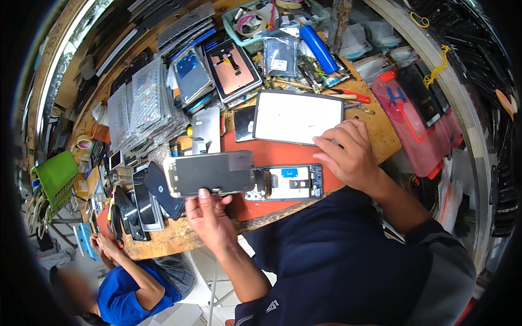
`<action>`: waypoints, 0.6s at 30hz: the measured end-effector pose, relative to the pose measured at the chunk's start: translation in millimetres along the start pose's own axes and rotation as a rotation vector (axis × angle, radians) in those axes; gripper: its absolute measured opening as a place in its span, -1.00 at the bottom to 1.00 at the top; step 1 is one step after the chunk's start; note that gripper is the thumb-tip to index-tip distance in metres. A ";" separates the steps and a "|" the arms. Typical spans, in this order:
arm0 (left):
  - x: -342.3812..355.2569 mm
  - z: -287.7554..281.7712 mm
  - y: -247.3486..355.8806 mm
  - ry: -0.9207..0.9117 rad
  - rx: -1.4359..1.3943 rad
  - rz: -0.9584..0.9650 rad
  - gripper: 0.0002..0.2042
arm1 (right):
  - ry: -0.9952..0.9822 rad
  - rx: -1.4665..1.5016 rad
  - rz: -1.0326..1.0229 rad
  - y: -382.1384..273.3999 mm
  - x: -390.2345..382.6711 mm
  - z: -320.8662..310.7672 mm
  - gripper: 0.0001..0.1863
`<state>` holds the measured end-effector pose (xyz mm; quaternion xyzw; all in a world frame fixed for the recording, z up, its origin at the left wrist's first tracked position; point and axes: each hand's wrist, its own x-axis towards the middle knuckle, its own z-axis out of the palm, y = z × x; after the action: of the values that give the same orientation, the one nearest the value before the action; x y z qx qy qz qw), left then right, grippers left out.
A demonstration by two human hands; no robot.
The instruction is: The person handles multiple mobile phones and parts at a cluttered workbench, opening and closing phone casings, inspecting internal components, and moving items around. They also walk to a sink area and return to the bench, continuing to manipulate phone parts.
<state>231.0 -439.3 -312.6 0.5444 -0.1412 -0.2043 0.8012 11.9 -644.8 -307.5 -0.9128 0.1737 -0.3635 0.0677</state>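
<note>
My left hand (212,220) grips a dark phone screen (211,175) by its near edge, thumb on top and the other fingers under it. The screen is tilted over the left end of an opened phone (293,183), whose blue label and inner parts show. That phone lies on a red mat (272,155) near the table's front edge. Up and to the right of it, my right hand (350,152) has its fingers curled together; whether something small sits between them is hidden. It is closest to the corner of a white flat panel with a dark rim (299,117).
Bubble-wrapped packs (144,106) are stacked at the left, beside loose phones (147,195). Tablets (231,68), a blue roll (318,49) and a basket of parts (255,24) fill the back. Red-handled pliers (353,96) lie at the right. Another person (130,285) sits lower left.
</note>
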 end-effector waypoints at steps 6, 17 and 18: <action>-7.3 22.9 -8.2 -0.068 0.023 -0.056 -0.91 | 0.072 0.139 0.003 -17.7 4.2 -6.8 -0.70; -1.8 51.7 -7.9 -0.048 0.047 -0.108 -0.76 | 0.124 -0.102 0.077 -0.1 -45.2 -51.4 -0.89; 0.8 49.5 -10.7 -0.097 0.066 -0.130 -0.74 | 0.138 -0.179 0.152 11.4 -54.2 -67.2 -0.90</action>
<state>207.6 -483.4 -304.4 0.5679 -0.1507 -0.2775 0.7601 -73.9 -635.4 -296.2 -0.8723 0.2781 -0.4021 0.0013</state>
